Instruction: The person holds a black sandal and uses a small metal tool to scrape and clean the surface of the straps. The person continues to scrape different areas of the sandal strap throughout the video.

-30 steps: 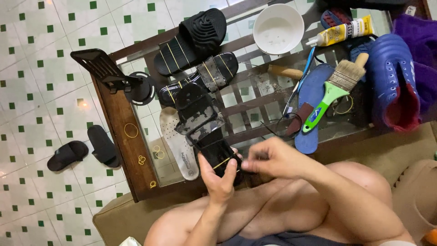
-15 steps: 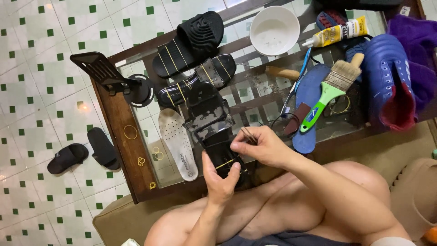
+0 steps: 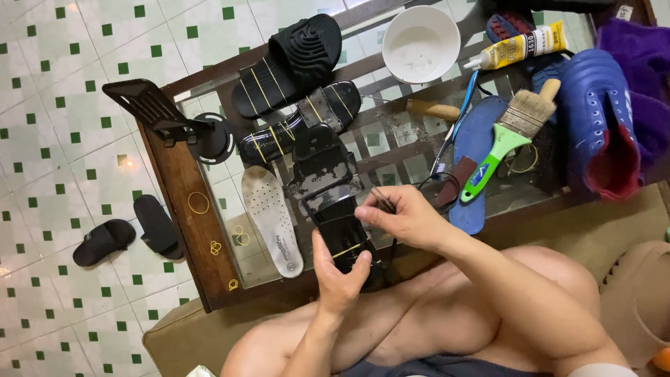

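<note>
My left hand [image 3: 340, 277] grips the near end of a black sandal [image 3: 333, 202] bound with a yellow rubber band, at the near edge of the glass table [image 3: 183, 199]. My right hand [image 3: 405, 216] hovers just right of the sandal, pinching a thin dark tool [image 3: 383, 199] between its fingertips. The tool's tip points at the sandal's strap. The sandal's far end rests on the glass, its sole partly peeled apart.
On the table lie a white insole [image 3: 272, 218], two more black sandals [image 3: 296, 59] with rubber bands, a white bowl [image 3: 421, 43], a glue tube [image 3: 520, 47], a green-handled brush [image 3: 509, 136], a blue insole [image 3: 474, 167] and blue shoe [image 3: 600, 126]. Black slippers [image 3: 129, 234] sit on the tiled floor.
My right hand has lifted from beside the left hand up and away to the sandal's right side, holding the thin tool. The left hand stays on the sandal.
</note>
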